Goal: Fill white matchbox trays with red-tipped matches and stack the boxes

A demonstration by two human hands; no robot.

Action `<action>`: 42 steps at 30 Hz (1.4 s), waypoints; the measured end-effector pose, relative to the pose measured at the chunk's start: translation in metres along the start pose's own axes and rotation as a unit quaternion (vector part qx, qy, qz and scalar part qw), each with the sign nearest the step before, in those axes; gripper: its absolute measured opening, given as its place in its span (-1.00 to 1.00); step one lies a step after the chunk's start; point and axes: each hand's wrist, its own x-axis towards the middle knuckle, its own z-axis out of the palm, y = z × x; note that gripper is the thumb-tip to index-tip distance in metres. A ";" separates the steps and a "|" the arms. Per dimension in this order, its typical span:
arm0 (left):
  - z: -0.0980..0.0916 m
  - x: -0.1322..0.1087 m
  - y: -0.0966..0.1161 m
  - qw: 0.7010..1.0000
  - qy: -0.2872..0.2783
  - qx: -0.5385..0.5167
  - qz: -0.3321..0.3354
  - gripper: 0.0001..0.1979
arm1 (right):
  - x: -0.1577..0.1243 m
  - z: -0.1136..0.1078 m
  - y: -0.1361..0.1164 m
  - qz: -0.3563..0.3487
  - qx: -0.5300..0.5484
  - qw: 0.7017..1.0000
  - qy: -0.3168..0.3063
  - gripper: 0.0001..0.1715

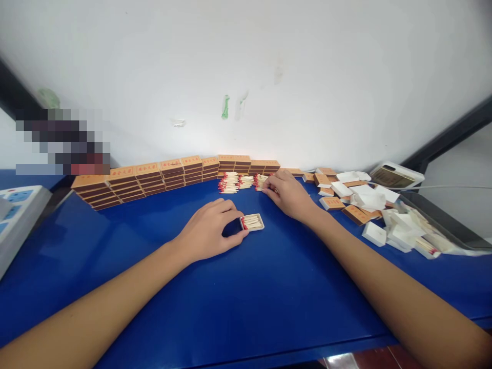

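My left hand point(213, 228) has its thumb and fingers closed on the left end of a small white matchbox tray point(262, 225), which lies on the blue table. Red-tipped matches point(252, 222) lie side by side in it. Farther back, my right hand point(286, 192) reaches to the rightmost of several loose match piles, its thumb and fingertips pinched together on matches; the fingers partly hide that pile point(260, 181). Two more match piles, one in the middle point(245, 182) and a larger one point(228, 183), lie to its left.
Stacked orange-brown matchboxes point(149, 179) line the wall. On the right sit jumbled white trays point(367, 197) and orange sleeves point(355, 214), by a dark bin or tray point(449, 218) and a white-framed device point(397, 175) with a cable. A power strip point(23, 210) stands at left.
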 end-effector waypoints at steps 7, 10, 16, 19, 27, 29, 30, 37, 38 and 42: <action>-0.001 0.001 0.000 1.000 0.001 -0.001 0.001 -0.71 | 0.001 0.000 0.001 -0.003 -0.006 1.000 -0.003 -0.90; -0.001 0.001 -0.001 1.000 0.001 -0.003 -0.002 -0.71 | 0.001 -0.001 0.001 -0.006 -0.011 1.000 -0.008 -0.85; -0.001 0.001 0.000 1.000 -0.003 0.001 -0.004 -0.71 | 0.002 0.000 0.001 -0.020 -0.048 0.998 -0.025 -0.80; 0.000 0.001 0.000 1.000 -0.004 0.003 -0.005 -0.70 | 0.002 0.001 -0.001 -0.024 -0.077 0.996 -0.036 -0.79; -0.002 0.001 0.001 1.000 0.001 0.007 -0.012 -0.72 | 0.000 -0.019 -0.018 -0.045 -0.047 0.997 -0.030 -0.76; -0.002 0.001 0.001 1.000 0.004 0.006 -0.013 -0.72 | -0.003 -0.026 -0.016 -0.049 -0.015 0.997 -0.049 -0.77; -0.002 0.001 0.001 1.000 0.003 0.006 -0.014 -0.72 | -0.004 -0.029 -0.013 -0.050 0.003 0.997 -0.064 -0.79; -0.002 0.001 0.001 1.000 -0.001 0.000 -0.015 -0.72 | -0.006 -0.028 0.000 -0.042 0.047 0.993 -0.098 -0.84; -0.002 0.001 0.001 1.000 -0.001 0.000 -0.016 -0.72 | -0.005 -0.025 -0.001 -0.040 0.040 0.993 -0.101 -0.82; -0.002 0.000 0.001 1.000 -0.001 0.000 -0.016 -0.72 | -0.003 -0.022 -0.009 -0.034 0.019 0.994 -0.105 -0.77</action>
